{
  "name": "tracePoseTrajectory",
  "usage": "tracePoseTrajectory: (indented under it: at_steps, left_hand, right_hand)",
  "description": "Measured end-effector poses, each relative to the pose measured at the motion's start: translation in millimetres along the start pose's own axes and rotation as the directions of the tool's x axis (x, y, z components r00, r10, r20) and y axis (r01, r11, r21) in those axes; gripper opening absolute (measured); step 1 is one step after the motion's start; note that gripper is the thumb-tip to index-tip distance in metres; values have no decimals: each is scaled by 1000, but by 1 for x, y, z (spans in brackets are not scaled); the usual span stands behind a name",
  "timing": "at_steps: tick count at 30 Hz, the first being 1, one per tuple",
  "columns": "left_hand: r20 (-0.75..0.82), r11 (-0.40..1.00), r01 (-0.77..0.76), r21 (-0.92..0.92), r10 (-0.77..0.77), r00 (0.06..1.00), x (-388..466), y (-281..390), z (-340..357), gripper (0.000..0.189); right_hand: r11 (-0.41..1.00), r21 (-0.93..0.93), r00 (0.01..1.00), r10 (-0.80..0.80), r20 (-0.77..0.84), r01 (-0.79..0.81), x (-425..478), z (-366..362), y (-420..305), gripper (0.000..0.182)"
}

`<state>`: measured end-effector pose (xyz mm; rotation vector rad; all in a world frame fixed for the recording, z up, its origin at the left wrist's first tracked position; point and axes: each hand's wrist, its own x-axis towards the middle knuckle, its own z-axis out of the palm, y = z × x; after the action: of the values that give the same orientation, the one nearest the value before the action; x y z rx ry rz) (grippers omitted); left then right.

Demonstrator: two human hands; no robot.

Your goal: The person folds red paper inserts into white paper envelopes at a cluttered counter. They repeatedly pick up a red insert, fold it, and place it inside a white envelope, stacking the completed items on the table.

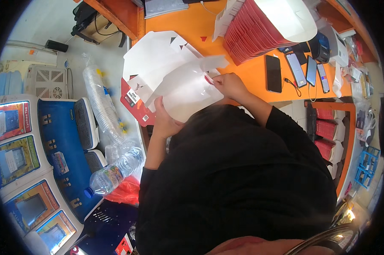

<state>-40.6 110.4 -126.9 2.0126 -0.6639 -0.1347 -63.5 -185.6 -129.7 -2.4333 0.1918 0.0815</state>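
A partly folded cardboard food box [160, 54], white inside and red outside, lies at the front edge of the orange table. My left hand [167, 121] grips the lower left edge of a white panel [188, 92], with the thumb on top. At the panel's right side, the fingers of my right hand [228, 85] pinch a flap whose red side shows. A further pale flap above is blurred. Behind my right hand stands a tall stack of nested red boxes [255, 32] with white insides.
Several phones, one of them black [273, 74], lie on the table [249, 76] at right with cables. A drinks dispenser [64, 153], a long sleeve of clear plastic cups [101, 98] and a large plastic bottle [105, 180] are at left. More red boxes [325, 129] fill a shelf at right.
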Motion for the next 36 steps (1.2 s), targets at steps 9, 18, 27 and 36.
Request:
tracePoseTrajectory:
  at_steps: [9,18,27,36]
  left_hand:
    - [-7,980,-44,194,46,999,13,21,-9,121]
    - [11,884,-94,459,100,995,47,84,-3,115]
    - [-83,854,-101,511,166,983,49,68,13,112]
    - [-115,915,10,403,40,993,55,66,1,117]
  right_hand:
    - [984,-167,996,-56,65,66,6,-7,11,27]
    - [898,322,899,-379,219,300,-21,-43,-115,27]
    - [929,207,941,-329,82,307,-16,-20,-116,29]
    - [934,221,947,-308,91,282,10,-15,-137,28]
